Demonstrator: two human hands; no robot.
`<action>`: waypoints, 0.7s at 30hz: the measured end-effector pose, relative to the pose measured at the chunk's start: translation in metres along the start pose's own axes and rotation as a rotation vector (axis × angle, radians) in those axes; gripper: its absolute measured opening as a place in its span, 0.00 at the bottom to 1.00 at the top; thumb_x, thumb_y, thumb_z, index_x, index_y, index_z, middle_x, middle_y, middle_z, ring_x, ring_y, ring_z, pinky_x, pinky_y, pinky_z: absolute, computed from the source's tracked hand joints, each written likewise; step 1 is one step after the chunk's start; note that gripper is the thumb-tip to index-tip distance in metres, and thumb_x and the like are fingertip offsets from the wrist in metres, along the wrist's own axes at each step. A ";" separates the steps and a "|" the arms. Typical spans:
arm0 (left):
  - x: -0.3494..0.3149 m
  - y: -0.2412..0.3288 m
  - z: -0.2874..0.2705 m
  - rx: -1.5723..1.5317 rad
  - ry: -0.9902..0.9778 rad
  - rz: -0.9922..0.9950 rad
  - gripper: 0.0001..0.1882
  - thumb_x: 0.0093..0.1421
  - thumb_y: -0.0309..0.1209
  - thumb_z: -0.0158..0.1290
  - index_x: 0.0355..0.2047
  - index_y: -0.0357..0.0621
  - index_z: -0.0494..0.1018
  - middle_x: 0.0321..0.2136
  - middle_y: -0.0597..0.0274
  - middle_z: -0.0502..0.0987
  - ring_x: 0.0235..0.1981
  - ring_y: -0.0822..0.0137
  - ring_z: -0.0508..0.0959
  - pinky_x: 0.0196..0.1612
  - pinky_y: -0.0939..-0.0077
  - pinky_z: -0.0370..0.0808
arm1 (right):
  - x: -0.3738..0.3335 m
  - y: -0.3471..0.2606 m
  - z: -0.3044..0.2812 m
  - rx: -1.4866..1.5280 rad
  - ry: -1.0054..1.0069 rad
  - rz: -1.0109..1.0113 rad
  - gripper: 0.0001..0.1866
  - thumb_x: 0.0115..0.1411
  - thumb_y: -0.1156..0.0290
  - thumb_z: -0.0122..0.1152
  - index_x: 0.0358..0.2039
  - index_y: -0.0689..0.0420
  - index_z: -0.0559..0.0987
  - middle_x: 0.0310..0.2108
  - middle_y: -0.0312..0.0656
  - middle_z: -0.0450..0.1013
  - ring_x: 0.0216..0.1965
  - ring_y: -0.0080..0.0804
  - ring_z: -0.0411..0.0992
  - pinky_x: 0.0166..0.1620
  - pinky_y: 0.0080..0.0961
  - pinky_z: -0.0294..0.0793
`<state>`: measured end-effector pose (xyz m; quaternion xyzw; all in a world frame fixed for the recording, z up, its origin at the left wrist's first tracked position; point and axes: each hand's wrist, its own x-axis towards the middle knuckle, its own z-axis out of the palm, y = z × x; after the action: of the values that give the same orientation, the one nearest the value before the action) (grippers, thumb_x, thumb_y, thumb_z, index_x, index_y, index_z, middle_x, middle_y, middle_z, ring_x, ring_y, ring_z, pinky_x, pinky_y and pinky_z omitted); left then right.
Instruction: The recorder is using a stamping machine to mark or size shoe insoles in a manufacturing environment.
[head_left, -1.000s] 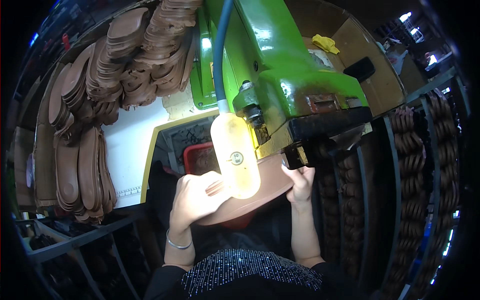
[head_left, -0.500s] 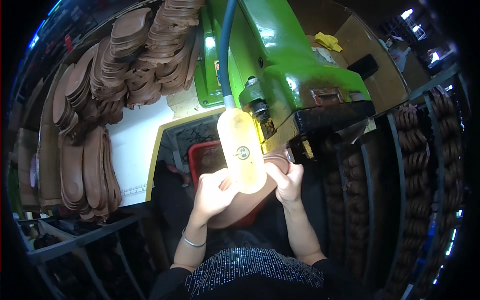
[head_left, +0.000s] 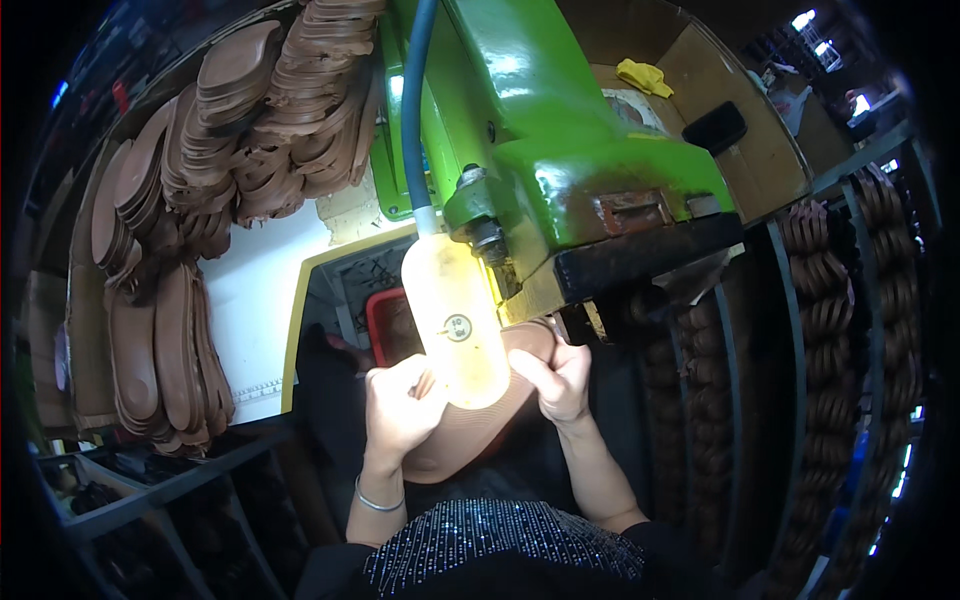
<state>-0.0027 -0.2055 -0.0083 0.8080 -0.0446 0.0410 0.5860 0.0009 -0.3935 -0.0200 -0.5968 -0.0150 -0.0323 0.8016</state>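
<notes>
Between my hands is a brown shoe sole (head_left: 465, 445), slanting from the machine's lower front down toward my lap, its surface finely ribbed. My left hand (head_left: 402, 408) is closed on its left edge. With thumb on top, my right hand (head_left: 556, 382) pinches the upper right end, close beneath the head of a green machine (head_left: 600, 180). A lit yellowish lamp (head_left: 455, 300) on a blue cable hangs over the sole, hiding its middle and some of my left fingertips.
Brown soles (head_left: 235, 75) lie in several stacks on the white table (head_left: 240, 310) at left. A red bin (head_left: 385, 325) stands below. Racks (head_left: 790, 330) of brown soles line the right. A cardboard box (head_left: 745, 110) behind the machine holds a yellow cloth (head_left: 645, 77).
The whole view has shifted, so machine and lamp appear farther left. The sole has turned to a steeper slant, showing more of its ribbed face. Both hands keep their hold.
</notes>
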 end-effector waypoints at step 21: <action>-0.006 -0.017 0.047 -0.426 0.032 0.100 0.12 0.45 0.18 0.58 0.33 0.31 0.74 0.29 0.55 0.79 0.29 0.65 0.79 0.37 0.76 0.75 | -0.148 0.019 -0.108 -0.101 0.146 0.487 0.16 0.46 0.77 0.66 0.36 0.64 0.74 0.36 0.44 0.75 0.34 0.26 0.74 0.40 0.21 0.74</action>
<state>-0.0055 -0.2447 -0.0391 0.6619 -0.0831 0.0724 0.7415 -0.1473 -0.4870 -0.0783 -0.6180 0.1884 0.1181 0.7540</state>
